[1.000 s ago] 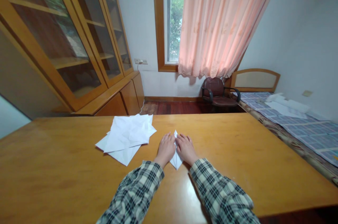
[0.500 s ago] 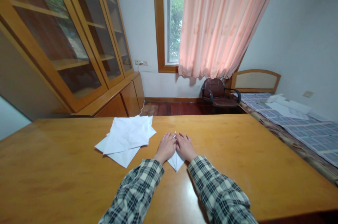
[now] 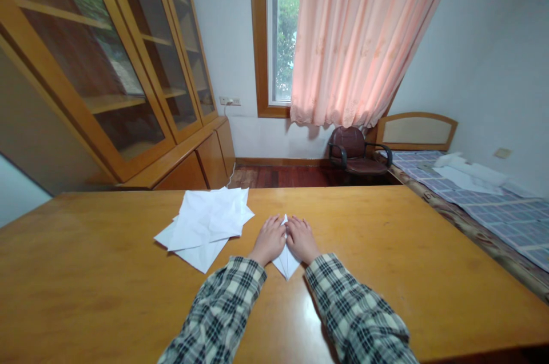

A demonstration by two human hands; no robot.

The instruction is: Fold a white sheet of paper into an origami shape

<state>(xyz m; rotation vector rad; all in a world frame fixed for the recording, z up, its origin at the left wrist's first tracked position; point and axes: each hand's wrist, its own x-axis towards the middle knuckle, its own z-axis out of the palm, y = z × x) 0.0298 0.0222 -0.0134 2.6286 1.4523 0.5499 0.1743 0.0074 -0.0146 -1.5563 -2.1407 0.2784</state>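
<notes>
Observation: folded paper (image 3: pixel 285 264) lies on counter (image 3: pixel 386 238) just right of loose sheet pile (image 3: pixel 208 221); I see left hand (image 3: pixel 269 240) and right hand (image 3: pixel 301 239) flat, gripping nothing, pressing it down, apparently pinning creases.

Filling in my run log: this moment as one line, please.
left hand: flat on folded paper | right hand: flat on folded paper | loose sheets: on table, left of hands

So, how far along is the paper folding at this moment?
Done: the small white paper already shows folded, pointed ends. In hand: the left hand and right hand press it flat on the table. Left: the pile of loose sheets beside the left hand lies untouched.
</notes>
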